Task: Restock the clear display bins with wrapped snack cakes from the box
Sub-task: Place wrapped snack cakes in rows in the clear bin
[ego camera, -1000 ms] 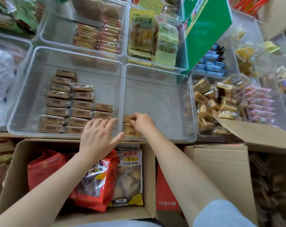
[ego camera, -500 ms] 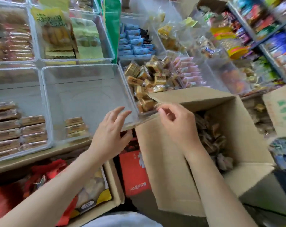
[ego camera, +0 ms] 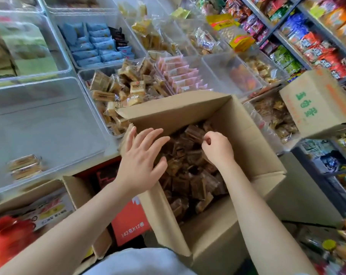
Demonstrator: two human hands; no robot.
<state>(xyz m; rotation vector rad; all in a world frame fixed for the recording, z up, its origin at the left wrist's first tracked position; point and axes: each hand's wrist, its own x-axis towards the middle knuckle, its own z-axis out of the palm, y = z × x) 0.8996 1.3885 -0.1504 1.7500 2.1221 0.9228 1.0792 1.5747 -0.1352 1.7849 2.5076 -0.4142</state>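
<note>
Head view: restocking is at an early stage, with the clear bin point(ego camera: 49, 126) at left nearly bare, the box point(ego camera: 237, 124) at centre well filled with snack cakes point(ego camera: 190, 175), the left hand point(ego camera: 140, 161) in released grip over them, and the right hand point(ego camera: 217, 148) in curled grip, contents unclear.

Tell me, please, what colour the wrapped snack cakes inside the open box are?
Dark brown, in clear wrappers, seen in the head view.

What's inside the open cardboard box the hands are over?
The cardboard box holds a loose pile of brown wrapped snack cakes. The box bottom is buried from view, and both hands hide part of the pile.
</note>
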